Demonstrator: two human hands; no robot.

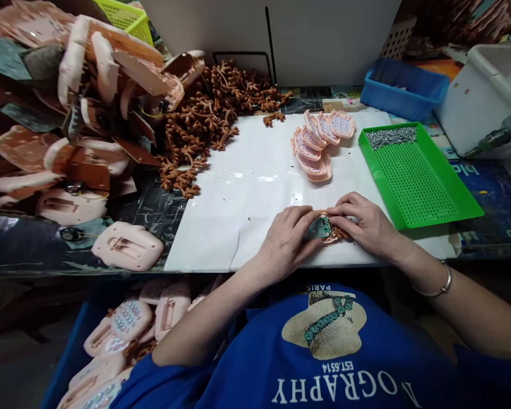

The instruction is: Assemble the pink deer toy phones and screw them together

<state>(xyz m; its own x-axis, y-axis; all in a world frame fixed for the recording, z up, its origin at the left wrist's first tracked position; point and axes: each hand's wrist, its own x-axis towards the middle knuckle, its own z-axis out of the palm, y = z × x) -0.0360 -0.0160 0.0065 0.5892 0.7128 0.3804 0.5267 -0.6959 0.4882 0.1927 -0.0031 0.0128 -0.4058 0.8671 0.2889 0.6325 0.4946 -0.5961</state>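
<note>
Both hands meet near the front edge of the white work surface, over a small pink toy shell (330, 240) with a green circuit board (326, 225) in it. My left hand (287, 238) grips the shell's left side, fingers curled over the board's edge. From the right, my right hand (364, 224) pinches the top edge with thumb and fingers. Brown plastic (339, 233) shows under the right fingers; how it joins the shell is hidden. Beyond the hands lie several pink shell halves with pale keypads (315, 142), overlapping in a curved row.
Brown antler-shaped pieces (200, 125) are heaped at the back left, beside piled pink shells with wires (89, 113). A green tray (426, 176) at right holds silver screws (392, 137). Behind it are a blue bin (404, 91) and an electric screwdriver (502, 133). Finished-looking toys (130, 318) fill a box below left.
</note>
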